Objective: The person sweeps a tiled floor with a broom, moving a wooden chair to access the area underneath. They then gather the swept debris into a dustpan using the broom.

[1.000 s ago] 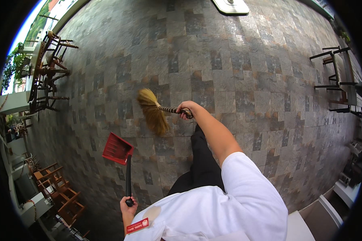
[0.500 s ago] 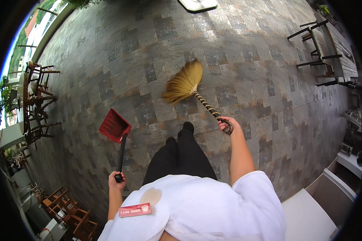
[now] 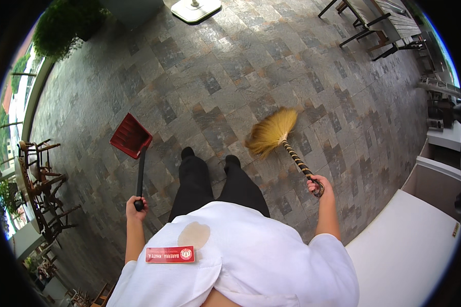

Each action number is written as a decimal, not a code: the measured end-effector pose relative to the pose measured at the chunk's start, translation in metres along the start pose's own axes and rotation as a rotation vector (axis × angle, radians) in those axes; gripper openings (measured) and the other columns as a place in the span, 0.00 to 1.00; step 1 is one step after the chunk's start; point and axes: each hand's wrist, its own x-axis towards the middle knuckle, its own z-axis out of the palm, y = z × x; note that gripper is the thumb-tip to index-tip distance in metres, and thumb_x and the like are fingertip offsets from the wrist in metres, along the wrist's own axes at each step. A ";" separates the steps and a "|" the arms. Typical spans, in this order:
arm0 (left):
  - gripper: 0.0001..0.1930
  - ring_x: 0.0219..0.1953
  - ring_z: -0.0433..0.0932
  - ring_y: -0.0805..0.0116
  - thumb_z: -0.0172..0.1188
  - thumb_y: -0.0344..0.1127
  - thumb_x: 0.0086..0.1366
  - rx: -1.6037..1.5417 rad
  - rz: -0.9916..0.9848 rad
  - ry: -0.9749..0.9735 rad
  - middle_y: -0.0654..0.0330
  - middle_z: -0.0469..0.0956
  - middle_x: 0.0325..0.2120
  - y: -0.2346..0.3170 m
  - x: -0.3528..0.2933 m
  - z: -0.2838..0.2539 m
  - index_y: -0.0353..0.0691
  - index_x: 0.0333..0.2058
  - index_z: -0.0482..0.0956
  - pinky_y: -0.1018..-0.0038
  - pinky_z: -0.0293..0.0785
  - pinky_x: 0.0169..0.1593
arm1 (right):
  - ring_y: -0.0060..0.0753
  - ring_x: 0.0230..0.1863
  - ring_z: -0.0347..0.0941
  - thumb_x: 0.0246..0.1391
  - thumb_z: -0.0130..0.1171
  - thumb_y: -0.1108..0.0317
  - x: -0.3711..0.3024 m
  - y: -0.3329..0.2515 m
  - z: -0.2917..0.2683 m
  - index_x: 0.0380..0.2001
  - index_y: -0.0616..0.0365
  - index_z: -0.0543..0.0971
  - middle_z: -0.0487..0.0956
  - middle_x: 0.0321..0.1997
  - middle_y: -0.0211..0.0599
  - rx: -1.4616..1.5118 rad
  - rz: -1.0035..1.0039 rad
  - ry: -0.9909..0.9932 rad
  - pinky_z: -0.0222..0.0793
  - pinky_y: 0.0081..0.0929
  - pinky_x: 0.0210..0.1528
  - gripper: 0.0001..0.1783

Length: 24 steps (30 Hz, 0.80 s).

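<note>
My left hand (image 3: 138,206) is closed round the end of the black handle of a red dustpan (image 3: 131,136). The pan points away from me, ahead and to the left of my feet. In my right hand (image 3: 320,187) I grip the looped end of a soft straw broom (image 3: 274,131) with a black-and-tan striped handle. Its yellow bristles fan out toward the far left of that hand, over the grey tiled floor (image 3: 210,82). Whether the bristle tips touch the tiles I cannot tell.
A white stand base (image 3: 195,11) lies at the far edge, beside a planter with a green bush (image 3: 69,28). Wooden chairs (image 3: 43,179) line the left side. A slatted table (image 3: 394,20) stands far right, and a white-topped counter (image 3: 404,250) sits near right.
My view has turned and moved, so the surroundings have shifted. The broom is now farther right and closer to me. My feet have moved apart; both hands keep their holds.
</note>
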 end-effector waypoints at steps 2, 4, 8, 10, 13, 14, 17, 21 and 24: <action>0.05 0.19 0.70 0.73 0.51 0.30 0.44 0.040 -0.043 -0.032 0.64 0.70 0.17 0.020 0.017 0.001 0.38 0.22 0.68 0.79 0.67 0.23 | 0.23 0.14 0.58 0.46 0.48 0.72 -0.031 0.022 0.009 0.34 0.58 0.59 0.67 0.21 0.39 0.030 -0.045 -0.140 0.57 0.21 0.15 0.12; 0.04 0.19 0.70 0.73 0.51 0.30 0.44 0.098 -0.062 -0.053 0.64 0.71 0.17 0.042 0.035 -0.003 0.38 0.22 0.68 0.79 0.67 0.23 | 0.24 0.15 0.59 0.47 0.46 0.72 -0.065 0.057 0.019 0.35 0.58 0.58 0.66 0.22 0.39 0.114 -0.101 -0.274 0.57 0.20 0.16 0.12; 0.04 0.18 0.70 0.73 0.51 0.30 0.44 0.216 -0.103 -0.063 0.63 0.71 0.16 0.078 0.066 -0.014 0.38 0.21 0.68 0.79 0.68 0.23 | 0.23 0.16 0.60 0.49 0.45 0.70 -0.107 0.129 0.061 0.32 0.64 0.57 0.64 0.21 0.37 0.377 -0.157 -0.473 0.59 0.19 0.17 0.11; 0.04 0.18 0.70 0.72 0.51 0.30 0.44 0.234 -0.135 -0.057 0.63 0.71 0.16 0.099 0.079 -0.018 0.38 0.21 0.68 0.79 0.68 0.22 | 0.22 0.16 0.60 0.49 0.44 0.71 -0.114 0.163 0.090 0.33 0.65 0.58 0.65 0.21 0.37 0.336 -0.243 -0.481 0.59 0.19 0.16 0.11; 0.04 0.18 0.70 0.72 0.51 0.30 0.44 0.251 -0.172 -0.076 0.63 0.70 0.16 0.127 0.091 -0.025 0.38 0.21 0.68 0.78 0.68 0.22 | 0.21 0.15 0.60 0.48 0.45 0.74 -0.115 0.195 0.136 0.36 0.61 0.59 0.66 0.21 0.38 0.403 -0.239 -0.500 0.58 0.18 0.15 0.11; 0.04 0.18 0.70 0.72 0.51 0.30 0.44 0.273 -0.182 -0.086 0.63 0.70 0.16 0.135 0.094 -0.028 0.38 0.21 0.68 0.78 0.68 0.22 | 0.21 0.15 0.60 0.48 0.45 0.74 -0.113 0.209 0.149 0.36 0.61 0.59 0.66 0.21 0.38 0.310 -0.320 -0.450 0.57 0.18 0.15 0.12; 0.04 0.18 0.70 0.72 0.51 0.30 0.44 0.250 -0.185 -0.082 0.63 0.70 0.16 0.155 0.102 -0.040 0.38 0.21 0.68 0.78 0.68 0.22 | 0.20 0.14 0.59 0.46 0.46 0.77 -0.100 0.243 0.194 0.37 0.57 0.59 0.67 0.20 0.38 0.148 -0.451 -0.369 0.56 0.18 0.13 0.13; 0.05 0.18 0.70 0.71 0.51 0.29 0.44 0.176 -0.168 -0.101 0.62 0.70 0.17 0.178 0.109 -0.061 0.37 0.23 0.67 0.77 0.68 0.23 | 0.19 0.15 0.58 0.40 0.44 0.81 -0.078 0.300 0.251 0.40 0.54 0.57 0.64 0.19 0.33 -0.109 -0.429 -0.304 0.57 0.19 0.15 0.21; 0.05 0.19 0.70 0.71 0.51 0.29 0.45 0.129 -0.125 -0.099 0.62 0.70 0.17 0.189 0.112 -0.079 0.37 0.23 0.68 0.77 0.68 0.23 | 0.20 0.15 0.58 0.39 0.45 0.81 -0.079 0.311 0.279 0.42 0.54 0.55 0.63 0.19 0.33 -0.349 -0.321 -0.271 0.57 0.21 0.15 0.24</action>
